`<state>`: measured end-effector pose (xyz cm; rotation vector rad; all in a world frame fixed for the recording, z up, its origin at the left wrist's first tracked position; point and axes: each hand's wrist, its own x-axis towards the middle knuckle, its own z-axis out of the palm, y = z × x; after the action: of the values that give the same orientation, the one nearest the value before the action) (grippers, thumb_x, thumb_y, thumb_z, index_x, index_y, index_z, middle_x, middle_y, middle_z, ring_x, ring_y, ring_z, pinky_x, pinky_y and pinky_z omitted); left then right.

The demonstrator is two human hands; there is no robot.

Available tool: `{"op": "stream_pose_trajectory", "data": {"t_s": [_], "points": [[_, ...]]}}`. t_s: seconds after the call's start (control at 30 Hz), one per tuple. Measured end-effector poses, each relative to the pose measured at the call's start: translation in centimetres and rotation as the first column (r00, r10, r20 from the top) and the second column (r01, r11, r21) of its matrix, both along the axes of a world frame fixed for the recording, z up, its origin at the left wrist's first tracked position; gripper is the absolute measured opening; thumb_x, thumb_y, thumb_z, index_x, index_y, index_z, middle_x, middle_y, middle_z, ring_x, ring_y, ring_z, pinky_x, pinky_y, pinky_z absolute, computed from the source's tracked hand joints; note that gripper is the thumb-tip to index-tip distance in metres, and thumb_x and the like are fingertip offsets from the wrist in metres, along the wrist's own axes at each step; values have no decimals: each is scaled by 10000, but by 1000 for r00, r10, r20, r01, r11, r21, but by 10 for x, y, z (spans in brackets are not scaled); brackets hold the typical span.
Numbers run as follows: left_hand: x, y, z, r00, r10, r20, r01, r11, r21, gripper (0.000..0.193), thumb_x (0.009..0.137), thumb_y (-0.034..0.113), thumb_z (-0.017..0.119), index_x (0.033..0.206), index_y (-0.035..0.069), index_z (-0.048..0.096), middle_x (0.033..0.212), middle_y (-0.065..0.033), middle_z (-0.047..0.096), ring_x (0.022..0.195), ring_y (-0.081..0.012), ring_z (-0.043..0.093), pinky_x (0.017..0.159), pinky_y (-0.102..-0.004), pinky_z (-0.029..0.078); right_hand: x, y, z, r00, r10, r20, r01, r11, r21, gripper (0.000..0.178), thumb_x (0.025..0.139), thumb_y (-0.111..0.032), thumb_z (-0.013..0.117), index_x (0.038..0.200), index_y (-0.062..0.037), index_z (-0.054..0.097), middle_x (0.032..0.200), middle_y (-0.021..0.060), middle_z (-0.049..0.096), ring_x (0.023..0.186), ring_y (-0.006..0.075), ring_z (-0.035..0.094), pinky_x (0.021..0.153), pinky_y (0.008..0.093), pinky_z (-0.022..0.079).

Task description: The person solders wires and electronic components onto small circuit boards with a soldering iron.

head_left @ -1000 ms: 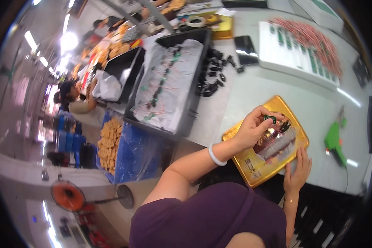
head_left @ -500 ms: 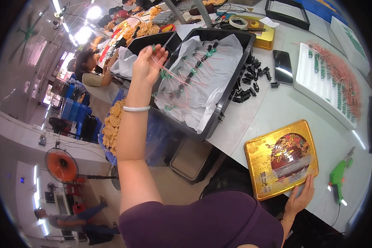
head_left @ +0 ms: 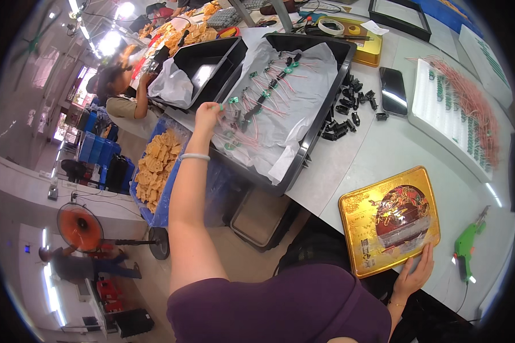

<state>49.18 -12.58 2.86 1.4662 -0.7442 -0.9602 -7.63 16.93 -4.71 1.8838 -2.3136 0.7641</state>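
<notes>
Head view shows a pale table (head_left: 346, 168) bearing a black tray (head_left: 309, 141) lined with white paper (head_left: 303, 111). Well apart, a gold tin (head_left: 393, 222) lies at its edge, the right hand (head_left: 413, 275) resting extended fingers against it. The left hand (head_left: 207, 118), narrowed to a pinch, holds a small green board (head_left: 221, 107) at the tray's left side.

Lamps (head_left: 110, 43) are glaring at upper left; windows (head_left: 84, 83) are glowing below. Orange fan (head_left: 80, 226) is standing on pale floor (head_left: 153, 280). Counter (head_left: 377, 146) is filling the right.
</notes>
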Motion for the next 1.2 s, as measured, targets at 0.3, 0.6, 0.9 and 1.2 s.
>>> {"op": "stream_pose_trajectory", "data": {"t_s": [0.3, 0.6, 0.9, 1.2], "points": [[-22, 32, -3, 7, -120, 993, 275, 955, 113, 328, 747, 122, 609, 1037, -21, 555, 1030, -201, 576, 978, -341, 539, 845, -384, 421, -2, 3, 3, 1000, -22, 12, 22, 1000, 3, 463, 870, -271, 430, 1266, -31, 427, 1306, 120, 436, 1184, 289, 419, 1010, 437, 251], [-13, 40, -2, -111, -16, 994, 169, 985, 35, 322, 780, 81, 541, 1085, -20, 532, 1016, -195, 554, 921, -356, 520, 802, -410, 420, 1, 0, 2, 1000, -4, 3, 4, 1000, 2, 475, 844, -265, 461, 1248, -16, 438, 1287, 128, 451, 1197, 281, 407, 1013, 427, 251], [-30, 21, 13, -373, -22, 928, -2, 1000, 22, 296, 655, 96, 655, 909, 67, 505, 865, -105, 491, 828, -310, 524, 710, -428, 446, -3, 3, 0, 1000, -4, -7, 3, 1000, -18, 484, 843, -258, 465, 1265, -22, 427, 1294, 125, 446, 1194, 283, 412, 1012, 427, 255], [-22, 21, 28, -118, 92, 989, 88, 993, -82, 286, 669, 41, 592, 955, 46, 594, 875, -148, 570, 798, -326, 568, 715, -391, 456, -3, 2, 0, 1000, 0, -4, 0, 1000, -17, 488, 846, -267, 459, 1267, -23, 425, 1293, 126, 448, 1191, 283, 415, 1011, 425, 257]]}}
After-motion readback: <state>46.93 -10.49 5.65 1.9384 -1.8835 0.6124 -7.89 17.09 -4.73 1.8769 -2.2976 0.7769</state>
